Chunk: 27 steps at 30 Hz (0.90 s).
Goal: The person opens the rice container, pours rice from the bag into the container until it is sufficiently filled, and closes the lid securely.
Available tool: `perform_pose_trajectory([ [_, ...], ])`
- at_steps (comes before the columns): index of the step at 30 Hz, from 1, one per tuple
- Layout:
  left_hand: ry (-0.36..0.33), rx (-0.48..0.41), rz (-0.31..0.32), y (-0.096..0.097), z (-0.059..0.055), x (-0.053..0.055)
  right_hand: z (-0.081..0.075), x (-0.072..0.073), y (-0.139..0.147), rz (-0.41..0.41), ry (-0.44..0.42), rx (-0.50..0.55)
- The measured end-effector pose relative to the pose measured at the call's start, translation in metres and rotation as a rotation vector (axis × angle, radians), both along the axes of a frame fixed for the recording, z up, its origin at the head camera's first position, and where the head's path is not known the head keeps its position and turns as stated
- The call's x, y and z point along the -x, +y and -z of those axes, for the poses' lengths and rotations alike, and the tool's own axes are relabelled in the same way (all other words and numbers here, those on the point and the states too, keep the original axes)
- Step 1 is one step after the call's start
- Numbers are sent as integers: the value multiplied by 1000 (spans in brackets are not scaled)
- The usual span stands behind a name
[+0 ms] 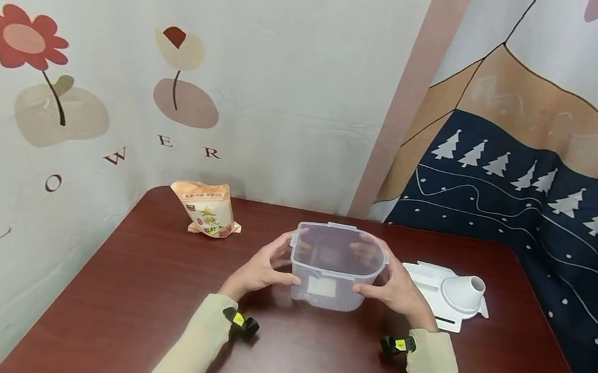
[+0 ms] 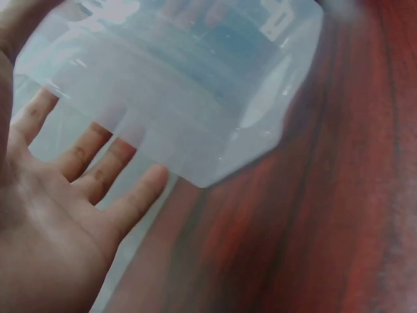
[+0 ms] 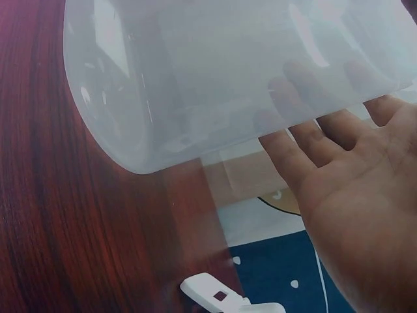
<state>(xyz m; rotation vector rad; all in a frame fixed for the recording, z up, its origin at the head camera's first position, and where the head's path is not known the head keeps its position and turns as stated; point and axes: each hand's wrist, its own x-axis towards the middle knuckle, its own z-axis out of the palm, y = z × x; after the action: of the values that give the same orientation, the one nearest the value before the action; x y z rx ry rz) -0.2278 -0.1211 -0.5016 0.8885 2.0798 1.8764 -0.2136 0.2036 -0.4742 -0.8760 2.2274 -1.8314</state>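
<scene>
A clear plastic container (image 1: pixel 342 292) without a lid is held between both hands over the middle of the table, its opening tilted towards me. On its front wall is a pale label (image 1: pixel 321 286). My left hand (image 1: pixel 264 267) grips the left side, thumb at the front and fingers around the back. The right hand (image 1: pixel 399 288) mirrors it on the other side. Through the translucent wall of the container (image 3: pixel 195 85), the right fingertips show faintly in the right wrist view. The left wrist view has the left fingers (image 2: pixel 133 199) behind the wall.
A white plastic piece (image 1: pixel 438 287) with a short cone-shaped spout (image 1: pixel 467 293) lies to the right, close by the right hand. At the back left of the dark red table (image 1: pixel 141 292) stands an orange and white food bag (image 1: pixel 210 208). A printed curtain (image 1: pixel 303 83) hangs behind.
</scene>
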Motion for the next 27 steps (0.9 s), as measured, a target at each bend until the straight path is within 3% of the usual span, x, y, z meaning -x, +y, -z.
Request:
perform_pose_trajectory([
  [6,-29,-5,0,-9,-4,2,2,2,-2,-14,4,8],
  [13,45,9,-34,-21,-19,5,5,1,-2,-13,-2,18],
  [21,208,150,-236,-37,-48,5,6,2,-1,-5,1,11],
  [27,379,341,-409,-54,-71,7,6,3,1,-1,0,-5],
])
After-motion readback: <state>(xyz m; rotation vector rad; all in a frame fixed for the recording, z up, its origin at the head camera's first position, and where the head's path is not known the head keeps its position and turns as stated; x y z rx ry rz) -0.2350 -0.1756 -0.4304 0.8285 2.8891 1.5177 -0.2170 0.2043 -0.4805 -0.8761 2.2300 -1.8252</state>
